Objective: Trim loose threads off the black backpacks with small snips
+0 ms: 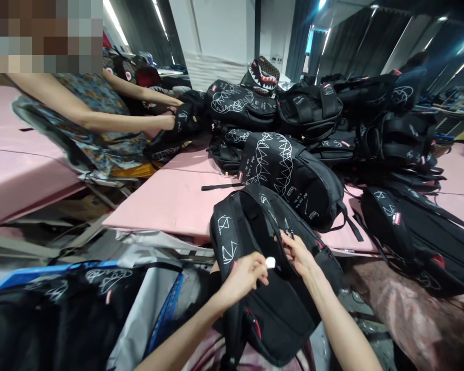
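Note:
A black backpack (pixel 280 309) with white line drawings and red trim leans upright across my lap against the table edge, its straps facing me. My left hand (pixel 247 273) is closed, pinching a small white piece (pixel 270 262) in front of the back panel. On the other side, my right hand (pixel 299 252) has its fingers closed around a black shoulder strap (pixel 277 221). A small dark item with shiny parts shows at its fingertips, too small to make out. Just behind, another black backpack (pixel 274 159) with a looping white print lies on the table.
Stacked black backpacks (pixel 313 111) fill the back of the pink table (pixel 158 201). At the left, a co-worker's hands (pixel 170 121) hold a black bag. A blue crate (pixel 164 309) with backpacks stands lower left. Another backpack (pixel 421 237) lies at right, a person's hand at its edge.

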